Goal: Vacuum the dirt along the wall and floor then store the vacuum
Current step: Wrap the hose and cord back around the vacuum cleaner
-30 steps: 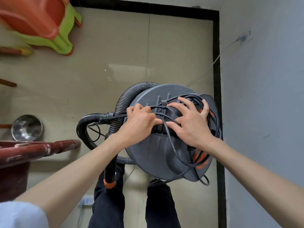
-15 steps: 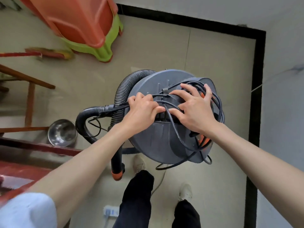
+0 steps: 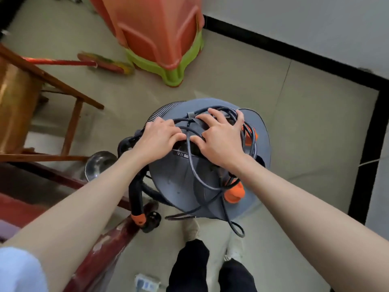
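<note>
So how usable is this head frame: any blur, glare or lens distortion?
Head view: hands and vacuum fairly sharp; motion blur softens the broom and stool at top; wide-angle bending curves the baseboard and stretches the forearms; soft even light, only mild sheen on the floor.

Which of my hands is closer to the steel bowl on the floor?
Left. Your left hand grips the top of the vacuum on the side facing the steel bowl; your right hand rests across the cord on the far side.
</note>
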Tool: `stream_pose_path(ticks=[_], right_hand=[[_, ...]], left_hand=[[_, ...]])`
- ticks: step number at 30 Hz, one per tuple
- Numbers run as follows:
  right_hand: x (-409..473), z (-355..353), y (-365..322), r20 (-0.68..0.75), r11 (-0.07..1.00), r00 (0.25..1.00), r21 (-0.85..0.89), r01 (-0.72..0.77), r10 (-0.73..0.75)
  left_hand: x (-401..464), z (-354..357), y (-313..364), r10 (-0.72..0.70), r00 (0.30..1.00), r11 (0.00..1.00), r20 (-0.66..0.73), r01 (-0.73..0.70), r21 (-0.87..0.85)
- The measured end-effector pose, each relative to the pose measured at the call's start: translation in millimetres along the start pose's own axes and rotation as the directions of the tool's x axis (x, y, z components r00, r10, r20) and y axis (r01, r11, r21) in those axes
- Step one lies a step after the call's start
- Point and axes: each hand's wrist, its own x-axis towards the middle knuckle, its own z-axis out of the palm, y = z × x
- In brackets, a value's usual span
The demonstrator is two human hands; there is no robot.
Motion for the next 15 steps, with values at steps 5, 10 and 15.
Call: stream_pose_path(ticks=[5, 10, 15], right_hand=[[8.4, -12.8, 2.4, 0.002, 0.998, 0.998, -0.003, 0.057, -0.057], [-4.6, -9.1, -0.1, 0.029, 0.986, 0.994, -0.120, 0.112, -0.109], [-4.7, 1.4, 4.3, -0.045, 0.982, 0.985, -0.106, 0.159, -0.164]], left_hand=[[3.9, -10.9, -14.3, 0.001, 0.999, 1.000, -0.042, -0.001, -0.010], [13.2, -19.1, -23.5, -0.038, 0.996, 0.999, -0.075, 0.039, 0.008], [21.0, -25.1, -35.4, -0.014, 0.996, 1.000, -0.092, 0.013, -0.006]])
